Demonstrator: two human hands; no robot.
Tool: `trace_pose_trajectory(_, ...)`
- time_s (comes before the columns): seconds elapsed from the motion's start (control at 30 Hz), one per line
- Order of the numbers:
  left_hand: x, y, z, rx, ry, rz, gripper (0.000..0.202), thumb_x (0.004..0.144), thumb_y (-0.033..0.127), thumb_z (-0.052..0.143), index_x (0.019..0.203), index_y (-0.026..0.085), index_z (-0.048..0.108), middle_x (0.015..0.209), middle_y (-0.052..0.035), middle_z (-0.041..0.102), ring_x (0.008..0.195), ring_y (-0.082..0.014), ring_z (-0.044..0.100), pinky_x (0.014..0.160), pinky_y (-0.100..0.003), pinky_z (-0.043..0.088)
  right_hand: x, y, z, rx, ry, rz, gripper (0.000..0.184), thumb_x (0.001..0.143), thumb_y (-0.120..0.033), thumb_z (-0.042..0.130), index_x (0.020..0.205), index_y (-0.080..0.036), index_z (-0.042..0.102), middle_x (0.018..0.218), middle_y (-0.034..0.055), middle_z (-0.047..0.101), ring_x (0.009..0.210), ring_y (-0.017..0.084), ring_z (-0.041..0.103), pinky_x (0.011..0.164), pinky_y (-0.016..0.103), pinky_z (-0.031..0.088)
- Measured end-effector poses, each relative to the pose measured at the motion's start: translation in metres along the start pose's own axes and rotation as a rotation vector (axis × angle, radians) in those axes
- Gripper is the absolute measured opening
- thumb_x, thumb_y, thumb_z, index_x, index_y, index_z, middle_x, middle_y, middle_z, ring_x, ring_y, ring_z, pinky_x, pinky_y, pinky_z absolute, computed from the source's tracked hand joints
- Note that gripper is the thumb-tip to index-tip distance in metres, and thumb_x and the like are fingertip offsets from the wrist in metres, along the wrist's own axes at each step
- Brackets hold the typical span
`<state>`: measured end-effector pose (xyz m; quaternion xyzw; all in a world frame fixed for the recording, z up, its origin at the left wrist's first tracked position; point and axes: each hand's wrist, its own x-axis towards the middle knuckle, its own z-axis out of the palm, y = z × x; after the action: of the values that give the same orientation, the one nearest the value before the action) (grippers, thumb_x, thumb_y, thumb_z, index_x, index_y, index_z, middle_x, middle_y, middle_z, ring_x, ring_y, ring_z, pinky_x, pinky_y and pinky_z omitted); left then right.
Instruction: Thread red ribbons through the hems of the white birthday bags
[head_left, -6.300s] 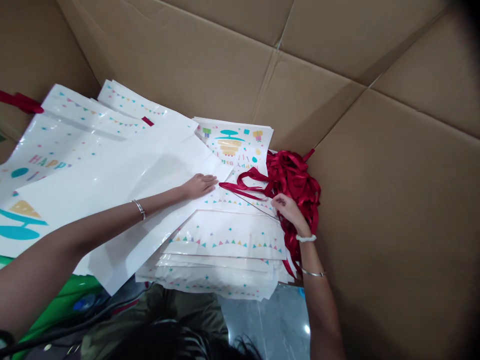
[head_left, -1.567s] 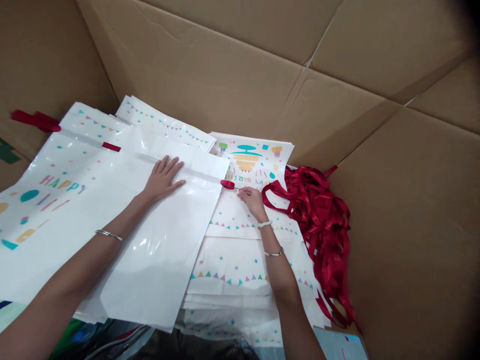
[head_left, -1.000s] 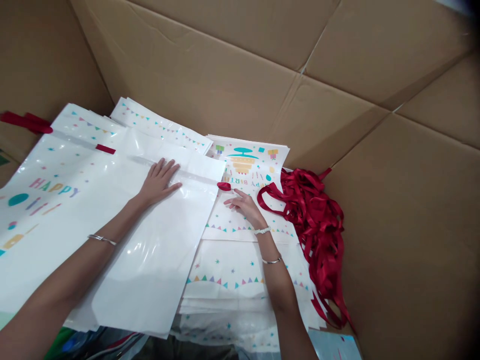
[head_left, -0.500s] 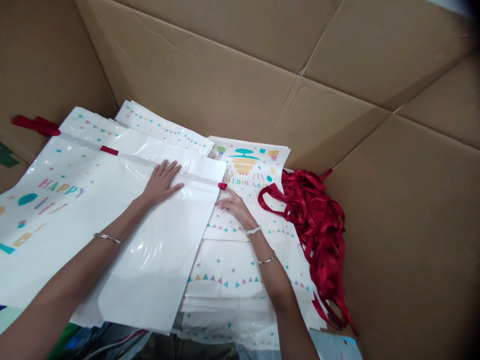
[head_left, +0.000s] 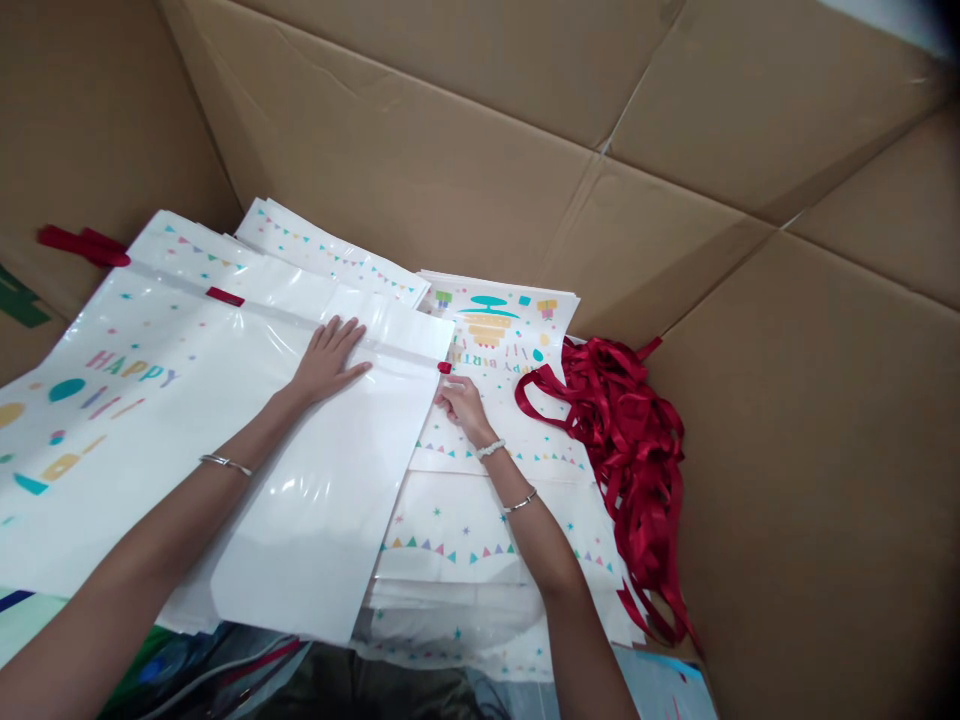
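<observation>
A large white plastic bag (head_left: 300,520) printed with "HAPPY" and coloured party shapes lies on top of a stack. My left hand (head_left: 330,360) rests flat on it, fingers spread, just over its upper hem. Red ribbon (head_left: 84,245) sticks out of the hem's left end, shows in a slot along it, and a short red tip (head_left: 445,368) emerges at the right edge. Just below that tip, my right hand (head_left: 461,405) has its fingers curled together beside the bag's edge. Whether anything is between those fingers is hidden.
More printed white bags (head_left: 495,540) lie stacked underneath and to the right. A tangled heap of red ribbons (head_left: 634,430) lies on their right side. Brown cardboard walls (head_left: 420,150) rise behind and on both sides. Green tape (head_left: 22,300) marks the left wall.
My right hand has drawn its fingers in and slipped slightly down from the red tip, the index finger no longer touching it. My left hand stays flat on the bag.
</observation>
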<state>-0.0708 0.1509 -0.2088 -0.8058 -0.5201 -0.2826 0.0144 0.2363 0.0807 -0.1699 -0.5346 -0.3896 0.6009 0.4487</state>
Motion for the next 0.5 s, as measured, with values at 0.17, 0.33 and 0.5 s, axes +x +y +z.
trace_pose_trajectory(0.17, 0.003, 0.008, 0.004, -0.042, 0.008, -0.012, 0.077, 0.1, 0.063, 0.045, 0.165, 0.022, 0.036, 0.171, -0.0104, 0.031, 0.161, -0.0364, 0.012, 0.129, -0.054, 0.01, 0.007, -0.004, 0.0, -0.112, -0.096, 0.014, 0.024, 0.087, -0.028, 0.071, 0.075, -0.017, 0.054, 0.054, -0.002, 0.056, 0.039, 0.005, 0.033, 0.037, 0.02, 0.016)
trace_pose_trajectory(0.33, 0.008, 0.009, 0.0, -0.157, 0.085, 0.01, 0.067, 0.101, 0.056, 0.05, 0.153, 0.013, 0.047, 0.162, -0.0162, 0.044, 0.156, -0.0325, 0.026, 0.128, -0.049, 0.018, 0.011, -0.009, -0.019, -0.143, -0.042, 0.0, 0.02, 0.086, -0.023, 0.064, 0.074, -0.019, 0.049, 0.053, -0.0039, 0.052, 0.038, 0.005, 0.03, 0.039, 0.02, 0.013)
trace_pose_trajectory(0.5, 0.002, -0.018, -0.02, -0.148, 0.532, -0.452, 0.051, 0.1, 0.034, 0.057, 0.14, 0.004, 0.05, 0.143, -0.0226, 0.05, 0.133, -0.0303, 0.042, 0.116, -0.053, 0.031, 0.019, -0.007, -0.049, -0.256, 0.092, -0.092, 0.025, 0.082, -0.034, 0.067, 0.075, -0.02, 0.048, 0.051, -0.0062, 0.045, 0.042, 0.006, 0.028, 0.043, 0.021, 0.016)
